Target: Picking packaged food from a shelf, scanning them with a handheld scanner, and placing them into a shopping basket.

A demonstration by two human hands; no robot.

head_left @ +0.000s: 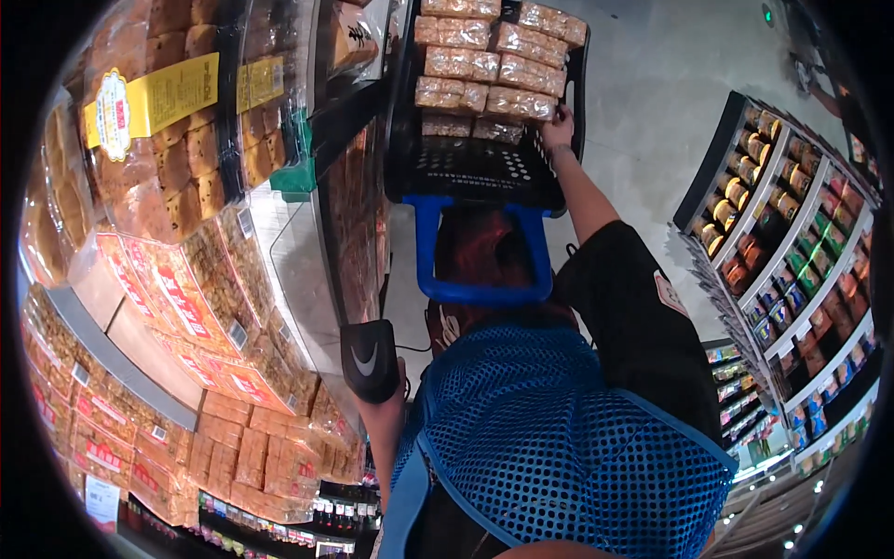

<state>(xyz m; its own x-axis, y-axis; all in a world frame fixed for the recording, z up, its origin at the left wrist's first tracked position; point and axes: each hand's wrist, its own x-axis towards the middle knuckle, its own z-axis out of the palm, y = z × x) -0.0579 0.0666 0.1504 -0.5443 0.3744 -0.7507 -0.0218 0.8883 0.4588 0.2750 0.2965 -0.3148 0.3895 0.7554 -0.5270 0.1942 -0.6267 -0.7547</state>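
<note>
My right hand (559,132) reaches forward to a black shopping basket (466,186) with a blue handle (426,256). Its fingers are curled at the right end of a clear-wrapped package of golden-brown pastry (520,102). Several similar packages (460,63) are stacked in two columns inside the basket. My left hand (384,407) hangs low beside the left shelf. A black, rounded object (367,359) with a grey curved mark covers most of it, so its fingers are hidden. I cannot make out whether the hand holds that object.
On the left, shelves hold large wrapped bread packs (177,177), red-labelled pastry packs (186,298) and stacked packages (251,447). A slanted rack (745,289) of jars and colourful packets stands to the right. Grey floor (643,93) runs between them.
</note>
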